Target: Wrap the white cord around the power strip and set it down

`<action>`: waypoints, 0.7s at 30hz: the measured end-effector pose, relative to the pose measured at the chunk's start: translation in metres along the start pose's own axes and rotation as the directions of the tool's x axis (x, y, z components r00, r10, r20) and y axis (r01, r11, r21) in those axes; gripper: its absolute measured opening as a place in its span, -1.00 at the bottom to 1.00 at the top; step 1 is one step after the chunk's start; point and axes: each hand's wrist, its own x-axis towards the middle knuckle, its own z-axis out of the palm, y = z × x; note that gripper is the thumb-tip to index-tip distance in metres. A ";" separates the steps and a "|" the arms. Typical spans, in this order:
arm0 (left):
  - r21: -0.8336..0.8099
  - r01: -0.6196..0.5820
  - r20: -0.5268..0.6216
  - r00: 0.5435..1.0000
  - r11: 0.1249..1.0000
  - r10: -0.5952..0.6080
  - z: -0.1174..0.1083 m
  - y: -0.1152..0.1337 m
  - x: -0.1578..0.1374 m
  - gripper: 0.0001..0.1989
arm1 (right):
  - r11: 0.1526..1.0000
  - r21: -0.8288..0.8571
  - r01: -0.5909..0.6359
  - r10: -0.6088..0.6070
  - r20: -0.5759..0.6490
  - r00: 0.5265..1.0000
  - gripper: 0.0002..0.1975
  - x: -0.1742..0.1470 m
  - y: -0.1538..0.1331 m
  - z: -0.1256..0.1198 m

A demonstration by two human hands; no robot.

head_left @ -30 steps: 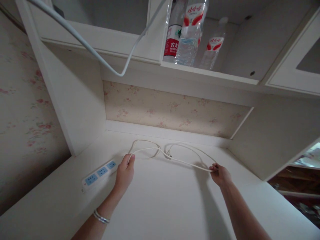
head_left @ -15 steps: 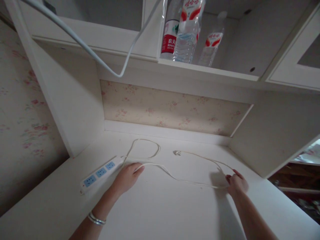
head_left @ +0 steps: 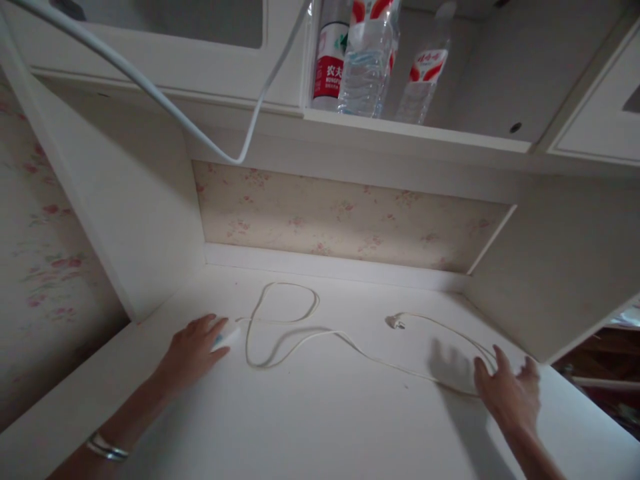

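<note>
My left hand (head_left: pixel 193 350) is over the white power strip (head_left: pixel 229 335) on the left of the desk, thumb and fingers apart on either side of it. Most of the strip is hidden beneath that hand; whether they touch is unclear. From its far end runs a thin white cord (head_left: pixel 370 357), lying in a loose loop and stretching right across the desk. My right hand (head_left: pixel 510 393) is open at the right side, fingers spread, beside a bend of the cord. The white plug (head_left: pixel 399 325) at the cord's end lies left of this hand, towards the back.
A white desk (head_left: pixel 330 420) sits beneath a shelf unit. Several plastic water bottles (head_left: pixel 367 70) stand on the shelf above. A thick grey-white cable (head_left: pixel 165 100) hangs in front at upper left. Side panels (head_left: pixel 565 267) close in both sides.
My left hand has let go of the cord and moved left onto the power strip. My right hand has opened, releasing the cord, and shifted right. The plug has slid to the right.
</note>
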 end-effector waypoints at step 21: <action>0.197 0.306 -0.019 0.951 0.931 -0.309 -0.007 -0.131 0.078 -0.50 | 0.989 -0.073 0.125 -0.092 0.355 0.931 -0.88 0.008 -0.108 0.085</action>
